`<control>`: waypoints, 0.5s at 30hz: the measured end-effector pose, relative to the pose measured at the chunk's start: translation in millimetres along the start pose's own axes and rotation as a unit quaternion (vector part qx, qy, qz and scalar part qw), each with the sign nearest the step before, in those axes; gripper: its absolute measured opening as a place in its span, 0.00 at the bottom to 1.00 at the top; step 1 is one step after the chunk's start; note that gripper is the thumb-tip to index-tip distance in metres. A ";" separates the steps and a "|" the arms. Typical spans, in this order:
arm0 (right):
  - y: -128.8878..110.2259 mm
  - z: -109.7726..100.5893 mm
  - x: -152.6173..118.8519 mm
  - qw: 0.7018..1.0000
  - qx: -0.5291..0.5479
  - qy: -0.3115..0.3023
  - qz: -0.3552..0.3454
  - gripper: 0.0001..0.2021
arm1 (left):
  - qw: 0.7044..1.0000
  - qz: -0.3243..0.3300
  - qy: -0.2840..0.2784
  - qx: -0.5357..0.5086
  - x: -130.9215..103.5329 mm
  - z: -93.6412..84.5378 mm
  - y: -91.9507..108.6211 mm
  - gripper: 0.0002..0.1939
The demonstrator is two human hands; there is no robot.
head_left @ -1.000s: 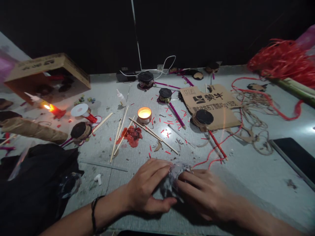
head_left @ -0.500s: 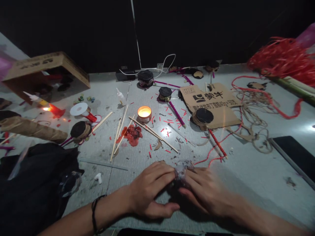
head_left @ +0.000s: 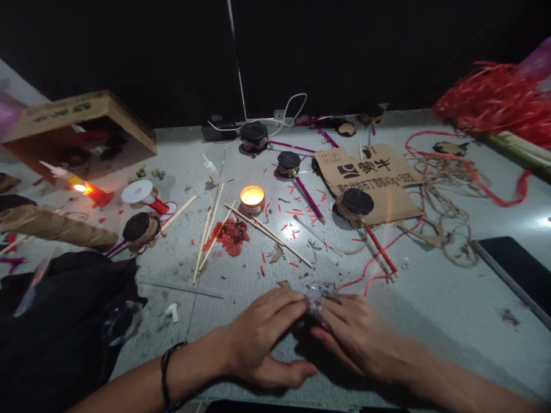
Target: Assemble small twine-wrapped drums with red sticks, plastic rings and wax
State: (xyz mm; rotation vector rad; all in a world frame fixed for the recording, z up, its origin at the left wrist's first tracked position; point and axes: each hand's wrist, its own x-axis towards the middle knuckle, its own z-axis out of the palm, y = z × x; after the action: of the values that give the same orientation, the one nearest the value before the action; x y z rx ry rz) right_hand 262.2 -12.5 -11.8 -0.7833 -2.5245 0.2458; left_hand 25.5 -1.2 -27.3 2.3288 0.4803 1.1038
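Note:
A small, crumpled, see-through plastic piece (head_left: 317,301) with a purplish tint sits between my two hands, low over the grey table. My left hand (head_left: 271,332) presses its fingertips on the left side of it, with the thumb held apart below. On the other side my right hand (head_left: 359,330) grips the piece, its fingers bent against the plastic; the wrist is blurred. What lies under the fingers is hidden. Just beyond the left knuckles a scrap of brown cardboard (head_left: 283,284) shows. Close to the right fingers run red cords (head_left: 365,272).
A lit candle in a tin (head_left: 252,198) stands mid-table, and a burning red candle (head_left: 92,192) at left. Wooden sticks (head_left: 275,235), black-topped drum-like pieces on handles (head_left: 355,206), cardboard (head_left: 374,166), twine (head_left: 451,201), black cloth (head_left: 60,321) and a phone (head_left: 514,275) lie around.
Both hands stay in almost the same place around the plastic piece. The right hand shifts very slightly, and the plastic sits a little differently between the fingers.

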 end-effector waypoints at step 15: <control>-0.2 0.6 -0.3 0.999 0.016 -0.048 0.012 0.20 | 1.000 0.004 -0.013 0.019 -6.3 2.3 -0.4 0.40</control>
State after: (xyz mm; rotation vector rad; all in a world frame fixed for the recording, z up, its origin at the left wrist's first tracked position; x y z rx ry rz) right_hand 262.0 -12.9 -12.3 -0.8059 -2.5946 0.3391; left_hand 23.4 -4.8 -32.5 2.3770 0.4858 1.0764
